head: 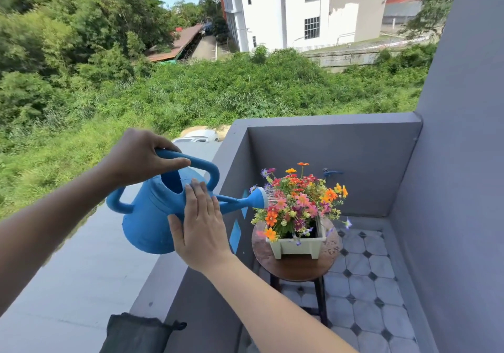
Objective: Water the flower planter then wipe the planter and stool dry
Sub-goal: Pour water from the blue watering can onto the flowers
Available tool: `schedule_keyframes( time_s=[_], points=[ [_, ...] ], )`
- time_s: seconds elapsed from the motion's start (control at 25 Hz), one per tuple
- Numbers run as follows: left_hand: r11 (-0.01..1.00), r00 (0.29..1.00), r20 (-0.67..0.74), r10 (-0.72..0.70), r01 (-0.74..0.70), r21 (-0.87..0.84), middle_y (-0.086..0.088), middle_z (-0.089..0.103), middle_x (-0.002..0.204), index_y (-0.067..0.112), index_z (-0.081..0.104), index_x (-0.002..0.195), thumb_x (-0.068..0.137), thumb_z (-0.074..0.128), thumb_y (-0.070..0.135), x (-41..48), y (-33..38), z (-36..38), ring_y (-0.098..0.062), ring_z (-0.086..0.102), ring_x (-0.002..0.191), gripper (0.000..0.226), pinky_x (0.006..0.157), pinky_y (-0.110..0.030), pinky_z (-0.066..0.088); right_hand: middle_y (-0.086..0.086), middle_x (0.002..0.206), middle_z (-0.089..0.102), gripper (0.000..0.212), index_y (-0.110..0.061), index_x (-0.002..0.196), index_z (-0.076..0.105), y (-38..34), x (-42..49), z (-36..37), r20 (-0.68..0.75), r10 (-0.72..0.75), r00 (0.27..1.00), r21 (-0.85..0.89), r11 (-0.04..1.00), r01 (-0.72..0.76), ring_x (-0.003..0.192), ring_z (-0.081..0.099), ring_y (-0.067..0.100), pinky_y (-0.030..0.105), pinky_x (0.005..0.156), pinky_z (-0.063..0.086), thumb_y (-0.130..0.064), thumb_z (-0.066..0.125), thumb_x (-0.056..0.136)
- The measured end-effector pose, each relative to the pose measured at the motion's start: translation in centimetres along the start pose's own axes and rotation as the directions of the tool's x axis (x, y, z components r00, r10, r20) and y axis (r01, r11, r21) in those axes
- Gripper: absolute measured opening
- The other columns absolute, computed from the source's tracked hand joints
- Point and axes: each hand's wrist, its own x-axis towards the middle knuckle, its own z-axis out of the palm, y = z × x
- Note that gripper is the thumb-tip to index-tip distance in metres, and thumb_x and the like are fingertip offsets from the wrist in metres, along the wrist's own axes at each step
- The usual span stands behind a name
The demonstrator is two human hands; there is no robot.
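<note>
A blue watering can [152,213] is tipped to the right, and thin streams of water spray from its rose [261,198] onto the flowers. My left hand [141,156] grips the can's top handle. My right hand [200,224] lies flat with fingers extended against the side of the can. The cream rectangular planter [297,246], full of orange, pink and red flowers [298,202], stands on a round dark wooden stool [297,269] whose top looks wet in patches.
A grey parapet wall [327,123] encloses the balcony corner, with a wide ledge [90,265] on the left. A dark cloth [133,333] hangs over the ledge at the bottom. A blue tap [331,172] sits on the back wall. The floor is pale tile [365,279].
</note>
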Motion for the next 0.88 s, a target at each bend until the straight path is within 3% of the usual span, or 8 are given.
schedule_keyframes(
  time_s=[0.24, 0.44, 0.64, 0.76, 0.88],
  points=[
    [0.999, 0.992, 0.118, 0.035, -0.037, 0.011, 0.004, 0.070, 0.059, 0.017, 0.079, 0.086, 0.071, 0.077, 0.035, 0.8, 1.3, -0.5, -0.011, 0.060, 0.065, 0.023, 0.049, -0.014, 0.042, 0.015, 0.160, 0.023, 0.078, -0.002, 0.148, 0.024, -0.1, -0.5, 0.5, -0.083, 0.019, 0.996, 0.025, 1.000, -0.017, 0.150, 0.013, 0.030, 0.037, 0.115, -0.013, -0.053, 0.004, 0.092],
    [0.999, 0.992, 0.120, 0.039, -0.040, 0.006, 0.000, 0.070, 0.061, 0.012, 0.078, 0.090, 0.074, 0.075, 0.033, 1.7, 2.0, 0.9, -0.017, 0.054, 0.043, 0.026, 0.045, -0.013, 0.041, 0.011, 0.161, 0.021, 0.080, -0.005, 0.149, 0.023, 1.9, 0.0, -0.4, -0.085, 0.036, 0.996, 0.068, 0.997, -0.030, 0.151, 0.010, 0.026, 0.029, 0.119, -0.006, -0.056, 0.004, 0.090],
    [0.999, 0.987, 0.162, -0.011, 0.005, 0.039, -0.004, 0.069, 0.057, 0.012, 0.078, 0.086, 0.073, 0.076, 0.033, 1.9, 2.0, 0.0, -0.019, 0.053, 0.045, 0.025, 0.043, -0.013, 0.040, 0.011, 0.162, 0.018, 0.068, -0.005, 0.150, 0.020, 1.2, 0.3, -0.2, -0.005, 0.036, 0.999, 0.091, 0.995, -0.035, 0.151, 0.008, 0.025, 0.034, 0.121, -0.003, -0.047, 0.019, 0.097],
    [0.997, 0.975, 0.220, -0.012, -0.004, 0.072, 0.003, 0.064, 0.051, 0.013, 0.078, 0.083, 0.069, 0.078, 0.035, 1.6, 2.3, -0.3, -0.009, 0.052, 0.044, 0.026, 0.042, -0.012, 0.040, 0.011, 0.162, 0.016, 0.065, -0.004, 0.150, 0.019, 0.6, -0.2, 0.0, 0.022, 0.034, 0.999, 0.123, 0.992, -0.036, 0.151, 0.005, 0.024, 0.036, 0.122, -0.003, -0.041, 0.027, 0.098],
    [0.995, 0.967, 0.253, -0.019, -0.005, 0.096, 0.015, 0.058, 0.042, 0.015, 0.078, 0.080, 0.069, 0.078, 0.038, 1.3, 3.0, 0.0, -0.012, 0.051, 0.042, 0.026, 0.040, -0.016, 0.039, 0.010, 0.162, 0.018, 0.069, -0.005, 0.150, 0.019, 0.5, -1.2, -0.1, 0.009, 0.024, 1.000, 0.122, 0.992, -0.025, 0.151, 0.006, 0.023, 0.031, 0.120, -0.007, -0.049, 0.019, 0.097]
  ],
)
